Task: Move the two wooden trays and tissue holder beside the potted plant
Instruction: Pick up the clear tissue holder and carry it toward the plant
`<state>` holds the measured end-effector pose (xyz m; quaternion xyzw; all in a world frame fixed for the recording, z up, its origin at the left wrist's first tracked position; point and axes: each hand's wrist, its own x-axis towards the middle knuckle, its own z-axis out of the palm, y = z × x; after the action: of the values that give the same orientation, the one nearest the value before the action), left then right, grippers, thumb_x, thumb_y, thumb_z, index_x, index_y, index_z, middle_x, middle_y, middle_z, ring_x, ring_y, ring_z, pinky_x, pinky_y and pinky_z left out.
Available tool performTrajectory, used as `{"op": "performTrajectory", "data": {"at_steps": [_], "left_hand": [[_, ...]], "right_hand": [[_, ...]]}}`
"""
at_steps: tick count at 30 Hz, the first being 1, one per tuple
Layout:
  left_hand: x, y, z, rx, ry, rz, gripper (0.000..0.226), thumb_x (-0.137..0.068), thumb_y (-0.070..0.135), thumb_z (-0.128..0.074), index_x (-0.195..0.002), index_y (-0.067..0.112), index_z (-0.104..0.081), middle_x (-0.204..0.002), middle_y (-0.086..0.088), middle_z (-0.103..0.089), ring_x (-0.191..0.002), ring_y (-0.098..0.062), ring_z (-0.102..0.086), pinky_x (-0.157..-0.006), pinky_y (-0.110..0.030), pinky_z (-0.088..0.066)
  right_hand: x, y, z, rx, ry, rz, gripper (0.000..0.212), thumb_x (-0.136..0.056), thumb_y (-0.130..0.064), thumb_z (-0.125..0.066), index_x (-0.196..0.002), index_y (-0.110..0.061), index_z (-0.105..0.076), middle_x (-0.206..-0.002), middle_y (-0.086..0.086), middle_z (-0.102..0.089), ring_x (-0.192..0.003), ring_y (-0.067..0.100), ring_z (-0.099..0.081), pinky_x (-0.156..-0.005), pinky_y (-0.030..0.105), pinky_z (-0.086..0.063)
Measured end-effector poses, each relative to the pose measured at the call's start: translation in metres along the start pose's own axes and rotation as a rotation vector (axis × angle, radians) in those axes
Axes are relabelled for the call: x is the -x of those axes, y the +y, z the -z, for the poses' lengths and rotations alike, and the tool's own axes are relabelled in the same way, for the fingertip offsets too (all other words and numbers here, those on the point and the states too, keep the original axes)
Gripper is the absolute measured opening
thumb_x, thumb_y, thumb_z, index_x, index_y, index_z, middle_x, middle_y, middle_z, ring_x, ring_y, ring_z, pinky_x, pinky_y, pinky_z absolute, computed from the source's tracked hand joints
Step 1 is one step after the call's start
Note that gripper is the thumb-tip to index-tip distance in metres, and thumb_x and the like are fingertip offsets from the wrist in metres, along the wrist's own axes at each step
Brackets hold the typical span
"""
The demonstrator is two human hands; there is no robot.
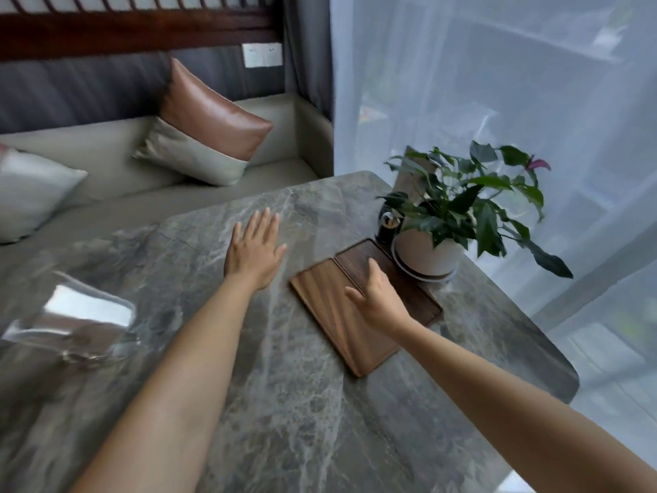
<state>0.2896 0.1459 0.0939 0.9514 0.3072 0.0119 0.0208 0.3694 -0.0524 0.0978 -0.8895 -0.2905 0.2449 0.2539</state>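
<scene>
No brand, label or readable writing shows on anything here.

Nearest, both bare forearms reach out over the grey marble table (284,403). At the left side a blurred, shiny object (81,322) lies on the table; I cannot tell what it is.

The right hand (377,300) is over the seam between the two trays, with fingers loosely spread and gripping nothing; whether it touches the wood I cannot tell. The light wooden tray (330,314) lies flat, left of and under this hand, its long axis running from near right to far left. The dark wooden tray (359,261) lies edge to edge with it on the right, parallel, and its far end comes just beside the potted plant (426,250).

The left hand (254,250) is flat over bare table, fingers spread, empty, left of the trays and apart from them.

Behind the pot stands a small dark object (389,225), partly hidden by leaves. Further away are a sofa (106,151) with cushions (209,126) and a white curtain (497,83).
</scene>
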Motion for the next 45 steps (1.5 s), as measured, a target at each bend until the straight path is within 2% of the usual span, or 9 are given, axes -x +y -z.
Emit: {"op": "performTrajectory", "data": {"at_steps": [4, 7, 12, 21, 29, 34, 38, 41, 45], "left_hand": [[0.030, -0.048, 0.034, 0.000, 0.069, 0.057, 0.062, -0.100, 0.039, -0.025, -0.151, 0.015, 0.001, -0.161, -0.004, 0.005, -0.149, -0.017, 0.003, -0.121, -0.040, 0.000], [0.056, -0.089, 0.053, 0.005, 0.099, 0.119, 0.064, -0.099, 0.041, -0.027, -0.151, 0.016, 0.001, -0.161, -0.004, 0.004, -0.149, -0.017, 0.002, -0.121, -0.041, -0.001], [0.102, -0.161, 0.068, -0.007, 0.108, 0.261, 0.067, -0.098, 0.046, -0.025, -0.151, 0.017, 0.004, -0.161, -0.002, 0.007, -0.149, -0.016, 0.005, -0.121, -0.041, 0.000], [0.162, -0.257, 0.047, 0.068, -0.026, 0.503, 0.072, -0.096, 0.053, -0.023, -0.149, 0.019, 0.011, -0.160, -0.002, 0.013, -0.149, -0.018, 0.007, -0.121, -0.042, 0.001], [0.177, -0.297, 0.011, 0.201, -0.124, 0.550, 0.069, -0.097, 0.048, -0.027, -0.150, 0.022, 0.010, -0.160, -0.003, 0.013, -0.149, -0.021, 0.001, -0.121, -0.043, -0.003], [0.166, -0.306, -0.002, 0.284, -0.182, 0.516, 0.070, -0.098, 0.043, -0.033, -0.150, 0.023, 0.010, -0.160, -0.003, 0.013, -0.149, -0.024, -0.003, -0.121, -0.043, -0.007], [0.154, -0.309, -0.008, 0.379, -0.215, 0.478, 0.081, -0.095, 0.039, -0.046, -0.149, 0.024, 0.012, -0.160, 0.000, 0.015, -0.149, -0.023, -0.003, -0.120, -0.044, -0.013], [0.145, -0.311, -0.012, 0.434, -0.247, 0.474, 0.084, -0.093, 0.037, -0.050, -0.149, 0.026, 0.011, -0.161, -0.001, 0.010, -0.148, -0.025, -0.009, -0.119, -0.045, -0.019], [0.136, -0.311, -0.015, 0.449, -0.231, 0.442, 0.080, -0.092, 0.033, -0.053, -0.151, 0.024, 0.001, -0.158, -0.005, -0.015, -0.140, -0.028, -0.030, -0.110, -0.045, -0.035]], "right_hand": [[-0.004, -0.056, -0.005, 0.168, 0.074, 0.226, 0.082, -0.095, -0.039, -0.041, -0.147, 0.000, 0.008, -0.159, 0.015, 0.007, -0.147, 0.024, 0.006, -0.119, 0.030, 0.001], [-0.006, -0.098, -0.020, 0.275, 0.119, 0.344, 0.086, -0.093, -0.048, -0.037, -0.146, -0.002, 0.013, -0.158, 0.014, 0.014, -0.147, 0.024, 0.012, -0.122, 0.035, 0.001], [0.002, -0.163, -0.055, 0.338, 0.080, 0.482, 0.090, -0.091, -0.052, -0.039, -0.146, -0.005, 0.016, -0.157, 0.012, 0.019, -0.146, 0.024, 0.016, -0.122, 0.041, -0.002], [0.012, -0.228, -0.139, 0.438, -0.076, 0.586, 0.095, -0.089, -0.052, -0.042, -0.145, -0.008, 0.020, -0.156, 0.010, 0.024, -0.144, 0.024, 0.021, -0.119, 0.038, 0.005], [0.003, -0.253, -0.202, 0.464, -0.192, 0.586, 0.097, -0.089, -0.048, -0.048, -0.145, -0.010, 0.021, -0.157, 0.007, 0.023, -0.145, 0.023, 0.018, -0.119, 0.038, 0.003], [-0.006, -0.260, -0.226, 0.461, -0.239, 0.549, 0.097, -0.089, -0.043, -0.052, -0.146, -0.010, 0.020, -0.157, 0.008, 0.020, -0.146, 0.023, 0.013, -0.121, 0.037, -0.002], [-0.014, -0.258, -0.237, 0.446, -0.251, 0.518, 0.095, -0.089, -0.038, -0.053, -0.146, -0.009, 0.018, -0.159, 0.008, 0.014, -0.147, 0.021, 0.009, -0.122, 0.034, -0.004], [-0.016, -0.256, -0.241, 0.427, -0.248, 0.471, 0.090, -0.090, -0.033, -0.054, -0.148, -0.008, 0.011, -0.160, 0.010, -0.002, -0.148, 0.024, -0.006, -0.119, 0.035, -0.015], [-0.017, -0.252, -0.243, 0.415, -0.227, 0.421, 0.080, -0.092, -0.029, -0.051, -0.149, -0.010, 0.002, -0.150, 0.014, -0.029, -0.139, 0.029, -0.027, -0.109, 0.040, -0.033]]}}
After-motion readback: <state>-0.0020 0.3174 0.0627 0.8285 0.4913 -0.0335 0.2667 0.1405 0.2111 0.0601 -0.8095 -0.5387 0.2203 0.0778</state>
